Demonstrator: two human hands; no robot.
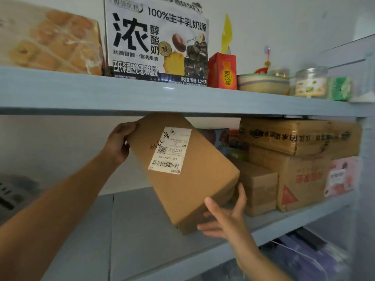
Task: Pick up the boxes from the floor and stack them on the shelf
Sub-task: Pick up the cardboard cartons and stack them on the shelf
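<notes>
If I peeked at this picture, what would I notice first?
Most likely the big brown box with a white label, tilted in the middle just under the upper shelf board. The left hand grips its top corner and the right hand props up its bottom end. On that board stands a large white carton with huge black letters.
</notes>
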